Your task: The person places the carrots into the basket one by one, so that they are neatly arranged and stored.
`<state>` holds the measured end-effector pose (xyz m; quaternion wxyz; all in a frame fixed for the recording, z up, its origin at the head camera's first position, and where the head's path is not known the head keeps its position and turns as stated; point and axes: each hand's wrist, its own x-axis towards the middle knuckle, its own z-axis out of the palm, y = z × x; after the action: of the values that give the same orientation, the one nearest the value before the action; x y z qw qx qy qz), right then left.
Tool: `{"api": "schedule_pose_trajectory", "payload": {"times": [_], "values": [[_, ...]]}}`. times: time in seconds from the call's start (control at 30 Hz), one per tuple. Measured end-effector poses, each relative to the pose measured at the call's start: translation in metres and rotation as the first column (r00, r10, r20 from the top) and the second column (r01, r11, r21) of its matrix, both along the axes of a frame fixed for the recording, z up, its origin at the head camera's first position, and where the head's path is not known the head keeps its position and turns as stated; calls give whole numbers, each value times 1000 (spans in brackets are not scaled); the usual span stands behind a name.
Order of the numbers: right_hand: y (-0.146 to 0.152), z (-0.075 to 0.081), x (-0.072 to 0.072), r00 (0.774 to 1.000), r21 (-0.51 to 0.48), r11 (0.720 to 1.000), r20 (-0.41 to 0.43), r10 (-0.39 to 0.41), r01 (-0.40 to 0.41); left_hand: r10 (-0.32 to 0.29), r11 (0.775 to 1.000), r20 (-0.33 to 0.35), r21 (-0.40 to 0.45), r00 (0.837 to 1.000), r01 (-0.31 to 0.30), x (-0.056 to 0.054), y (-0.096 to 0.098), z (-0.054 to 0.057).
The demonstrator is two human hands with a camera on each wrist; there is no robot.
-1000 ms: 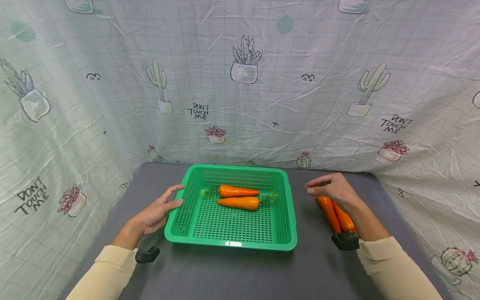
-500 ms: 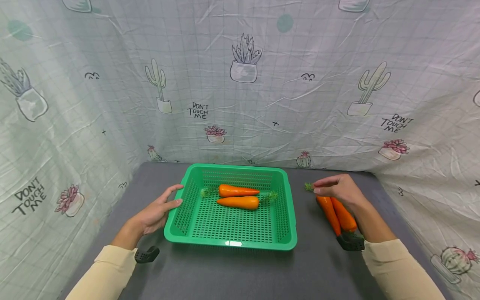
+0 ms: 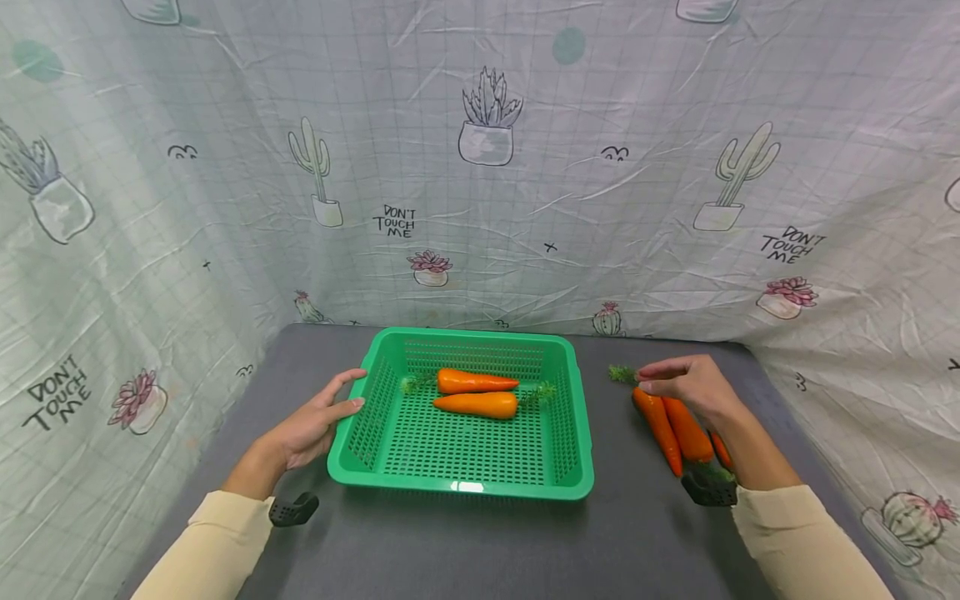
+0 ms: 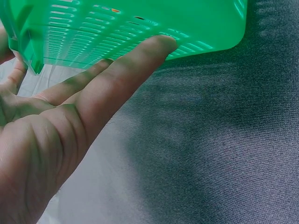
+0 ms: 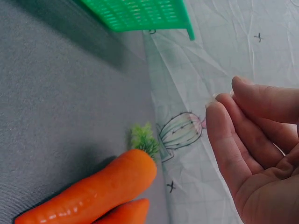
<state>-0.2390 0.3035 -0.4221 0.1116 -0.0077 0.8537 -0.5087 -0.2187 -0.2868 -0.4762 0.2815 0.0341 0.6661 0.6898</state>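
A green plastic basket (image 3: 461,492) stands mid-table, with two orange carrots (image 3: 477,405) lying inside, their leafy tops pointing opposite ways. My left hand (image 3: 315,425) holds its left rim. Thumb and index finger (image 3: 347,379) lie at the lip in the head view, while other fingers (image 4: 126,74) extend along the slotted outer wall in the left wrist view. To the right, my right hand (image 3: 693,385) hovers over several more carrots (image 3: 660,429) with thumb and fingers loosely bent and nothing between them. One carrot (image 5: 93,186) shows its green top in the right wrist view.
The grey table (image 3: 450,550) meets a patterned cloth backdrop (image 3: 525,275) at the back and both sides. A third carrot (image 3: 720,450) is partly hidden by my right wrist. A black wrist camera mount (image 3: 294,509) sits on my left wrist.
My right hand has drawn back to the right and slightly down, uncovering a carrot's green top and part of another carrot. My left hand and the basket stay in place.
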Motion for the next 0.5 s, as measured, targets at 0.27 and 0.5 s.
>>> {"api": "schedule_pose_trajectory", "payload": {"times": [0.27, 0.5], "values": [[6, -13, -1, 1000, 31, 1000, -16, -2, 3, 6, 1000, -8, 1, 1000, -5, 1, 1, 2], [7, -31, 4, 997, 113, 991, -36, -72, 76, 11, 1000, -6, -4, 1000, -11, 2, 1, 2]]}}
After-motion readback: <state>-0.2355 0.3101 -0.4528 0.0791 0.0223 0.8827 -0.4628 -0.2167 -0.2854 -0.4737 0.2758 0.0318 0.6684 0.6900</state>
